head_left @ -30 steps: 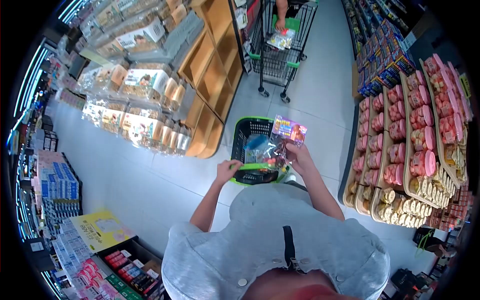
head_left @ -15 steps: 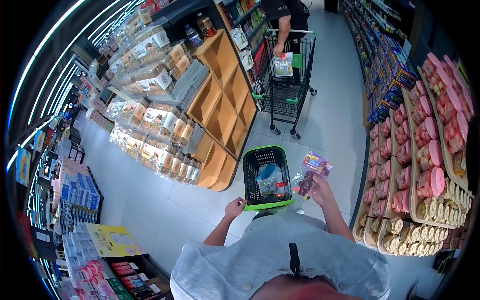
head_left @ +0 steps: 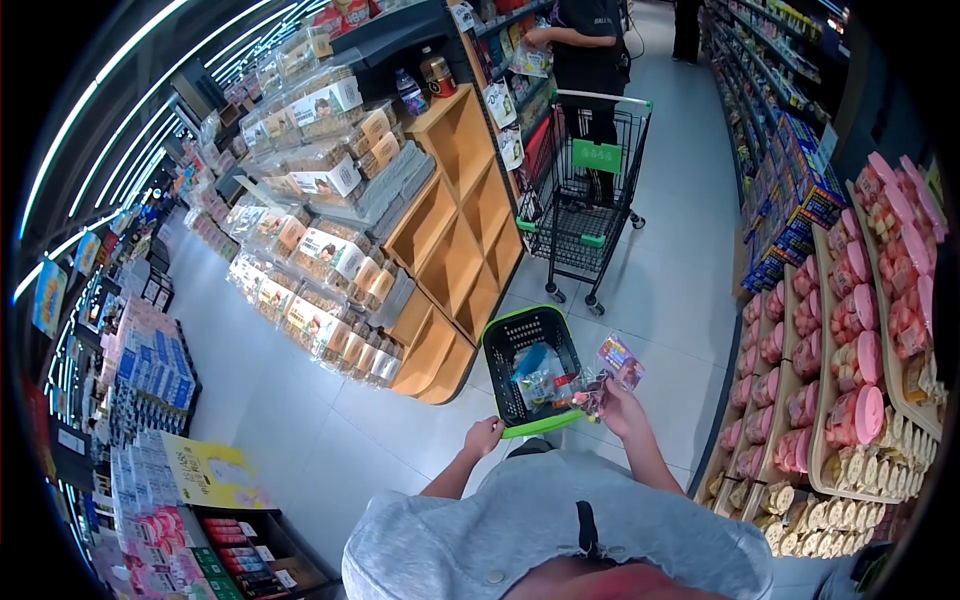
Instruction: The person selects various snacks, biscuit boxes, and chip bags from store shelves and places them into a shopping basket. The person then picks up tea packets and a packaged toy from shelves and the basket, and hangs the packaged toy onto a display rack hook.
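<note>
In front of me is a black shopping basket (head_left: 504, 398) with a bright green rim and handle. Clear and blue plastic packets (head_left: 541, 375) lie inside it. My left hand (head_left: 484, 436) is closed around the left end of the green handle. Just right of the basket, my right hand (head_left: 624, 408) is closed on a clear packet with a purple printed card (head_left: 622, 361). Small coloured pieces show at the packet's lower end, near the basket's right rim. What exactly they are cannot be made out.
Ahead stands a wire shopping cart (head_left: 583, 240), with a person in dark clothes (head_left: 588, 50) behind it holding a packet by the shelves. A wooden shelf unit (head_left: 455, 265) with stacked boxed food is on the left. Pink-lidded jars (head_left: 856, 415) fill racks on the right.
My right hand has shifted slightly left and down, bringing its packet nearer the basket rim. The person ahead has lifted a packet from over the cart and stands by the shelves.
</note>
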Action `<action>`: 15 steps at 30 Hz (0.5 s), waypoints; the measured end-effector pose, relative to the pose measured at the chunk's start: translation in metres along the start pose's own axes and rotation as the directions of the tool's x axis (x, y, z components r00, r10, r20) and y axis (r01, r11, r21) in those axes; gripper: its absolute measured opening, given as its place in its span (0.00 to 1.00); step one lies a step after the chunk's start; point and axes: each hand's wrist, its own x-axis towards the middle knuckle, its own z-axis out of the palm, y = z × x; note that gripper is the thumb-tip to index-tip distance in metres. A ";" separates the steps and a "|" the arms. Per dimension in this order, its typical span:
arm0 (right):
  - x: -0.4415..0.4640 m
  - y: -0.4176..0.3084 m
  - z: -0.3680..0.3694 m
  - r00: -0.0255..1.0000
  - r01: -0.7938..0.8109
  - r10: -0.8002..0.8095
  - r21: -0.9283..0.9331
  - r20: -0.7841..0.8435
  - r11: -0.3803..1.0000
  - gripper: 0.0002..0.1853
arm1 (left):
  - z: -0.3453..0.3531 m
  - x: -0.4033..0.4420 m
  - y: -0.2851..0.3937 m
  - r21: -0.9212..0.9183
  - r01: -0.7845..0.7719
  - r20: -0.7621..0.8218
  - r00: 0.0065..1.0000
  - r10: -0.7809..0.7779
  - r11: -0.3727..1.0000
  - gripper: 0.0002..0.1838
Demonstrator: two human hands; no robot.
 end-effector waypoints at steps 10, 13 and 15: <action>0.041 -0.012 0.042 0.950 0.230 -0.280 -0.300 -0.138 0.926 0.14 | -0.030 0.063 -0.016 -0.027 -0.033 -0.117 0.993 0.030 0.999 0.20; 0.062 -0.018 0.068 0.920 0.309 -0.373 -0.358 -0.123 0.881 0.15 | -0.037 0.083 -0.011 -0.017 -0.063 -0.117 0.991 0.061 0.998 0.19; 0.076 -0.022 0.080 0.925 0.326 -0.375 -0.382 -0.060 0.865 0.13 | -0.032 0.092 -0.013 -0.011 -0.097 -0.137 0.986 0.095 0.995 0.18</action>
